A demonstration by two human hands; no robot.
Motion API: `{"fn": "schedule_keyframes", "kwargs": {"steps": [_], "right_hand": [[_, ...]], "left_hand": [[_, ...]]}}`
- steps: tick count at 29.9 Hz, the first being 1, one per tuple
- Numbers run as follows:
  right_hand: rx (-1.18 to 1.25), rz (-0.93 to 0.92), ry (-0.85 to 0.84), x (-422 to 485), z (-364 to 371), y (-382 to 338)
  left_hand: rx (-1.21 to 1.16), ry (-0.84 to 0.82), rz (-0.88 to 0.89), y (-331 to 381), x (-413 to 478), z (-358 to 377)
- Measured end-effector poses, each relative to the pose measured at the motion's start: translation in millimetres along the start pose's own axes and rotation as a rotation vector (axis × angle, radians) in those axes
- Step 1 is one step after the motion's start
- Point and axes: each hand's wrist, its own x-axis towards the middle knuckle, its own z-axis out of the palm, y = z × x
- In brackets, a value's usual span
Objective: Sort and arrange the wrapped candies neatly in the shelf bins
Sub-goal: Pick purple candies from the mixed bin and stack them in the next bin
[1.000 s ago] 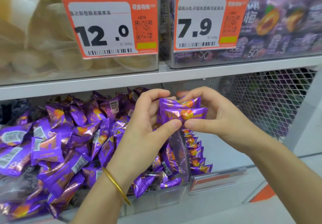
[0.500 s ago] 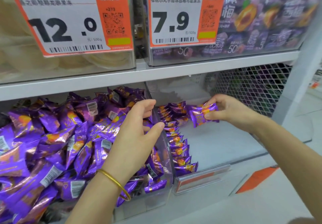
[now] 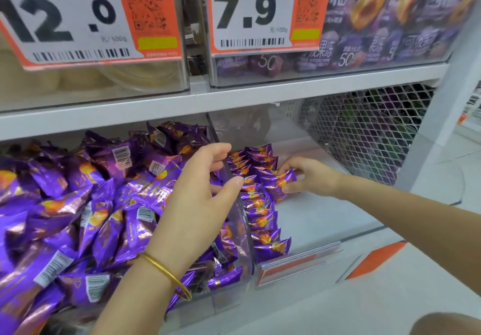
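Note:
A loose heap of purple wrapped candies (image 3: 86,204) fills the left bin on the lower shelf. In the right bin (image 3: 325,220) a neat row of the same candies (image 3: 260,212) stands along the clear divider (image 3: 243,220). My right hand (image 3: 309,176) pinches a couple of purple candies (image 3: 282,183) and holds them against the far part of that row. My left hand (image 3: 200,194), with a gold bangle on the wrist, hovers over the heap beside the divider, fingers loosely curved and holding nothing.
The upper shelf (image 3: 234,97) carries two clear bins with price tags 12.0 (image 3: 86,14) and 7.9 (image 3: 260,9). A white wire mesh panel (image 3: 364,131) closes the right bin's far right side. An orange label strip (image 3: 294,261) runs along its front.
The hands split apart: my right hand carried the candies down into the right bin against the row, and my left hand let go and moved over the heap. The camera has moved closer.

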Motion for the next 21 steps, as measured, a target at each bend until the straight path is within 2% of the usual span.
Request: {"fn": "schedule_keyframes", "kwargs": {"steps": [2, 4, 10, 16, 21], "right_hand": [[-0.189, -0.033, 0.052, 0.8, 1.5, -0.6], [-0.269, -0.030, 0.089, 0.3, 3.7, -0.9], [-0.305, -0.012, 0.141, -1.0, 18.2, -11.4], [-0.354, -0.054, 0.092, -0.9, 20.5, -12.9], [-0.364, -0.018, 0.079, 0.0, 16.9, -5.1]], "left_hand": [[0.005, -0.001, 0.005, -1.0, -0.1, -0.7], [0.006, -0.003, 0.006, -1.6, -0.5, -1.5], [0.001, -0.011, 0.014, -2.2, -0.5, -1.8], [-0.006, -0.003, 0.000, -0.5, -1.5, -1.7], [-0.034, 0.020, 0.013, -1.2, -1.4, -3.3]]}}
